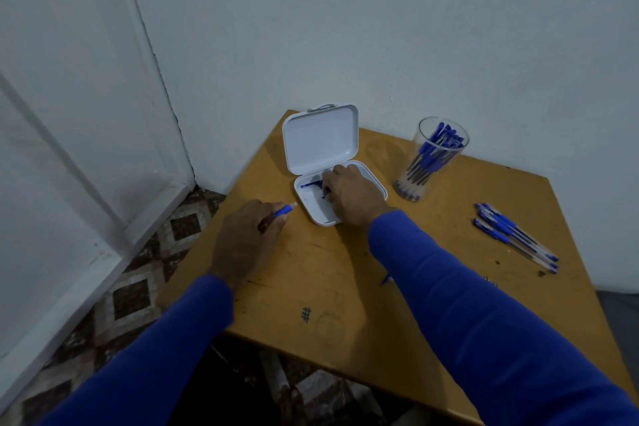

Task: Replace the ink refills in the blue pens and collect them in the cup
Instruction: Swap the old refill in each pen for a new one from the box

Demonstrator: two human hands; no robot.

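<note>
While left hand [247, 235] grips pen [284, 209] (tip pointing up-right), right hand [349, 192] in case [375, 183]

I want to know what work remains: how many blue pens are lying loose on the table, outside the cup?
4, lying side by side near the table's right edge, right of the clear cup. One more is in the left hand.

Both arms wear long, royal-blue sleeves [466, 304].

White walls [380, 28], patterned tile floor [138, 287]
</note>
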